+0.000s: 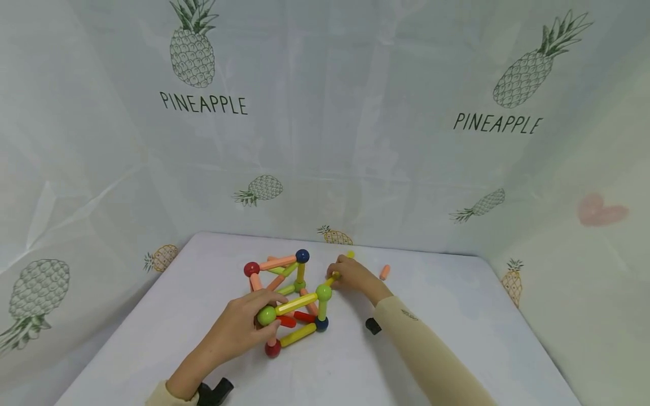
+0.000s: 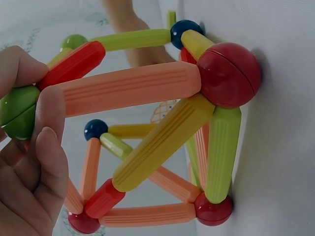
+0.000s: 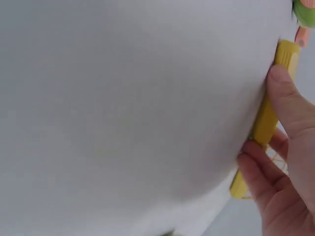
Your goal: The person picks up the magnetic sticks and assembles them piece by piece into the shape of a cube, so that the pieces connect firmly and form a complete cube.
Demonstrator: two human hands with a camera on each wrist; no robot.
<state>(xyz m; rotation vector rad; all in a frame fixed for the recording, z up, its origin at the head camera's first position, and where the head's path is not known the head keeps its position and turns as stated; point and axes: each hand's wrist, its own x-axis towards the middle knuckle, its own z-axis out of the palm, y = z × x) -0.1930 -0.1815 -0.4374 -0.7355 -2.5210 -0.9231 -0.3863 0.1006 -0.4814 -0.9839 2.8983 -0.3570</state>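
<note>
A frame of coloured magnetic sticks and balls stands on the white table. My left hand (image 1: 238,324) holds it at the near green ball (image 1: 266,316), with fingertips and thumb around that ball in the left wrist view. A yellow stick (image 1: 297,303) links this ball to another green ball (image 1: 323,292). Red balls (image 2: 230,74) and dark blue balls (image 1: 302,256) form other corners. Right of the frame, my right hand (image 1: 355,276) pinches a yellow stick (image 3: 267,115) low at the table. More yellow (image 3: 238,186) shows past its fingers; whether the two pieces join is hidden.
A loose salmon stick (image 1: 385,272) lies beyond the right forearm. The white table (image 1: 431,293) ends at a hanging pineapple-print cloth (image 1: 355,141). Black wrist devices show below the left hand (image 1: 215,392) and beside the right forearm.
</note>
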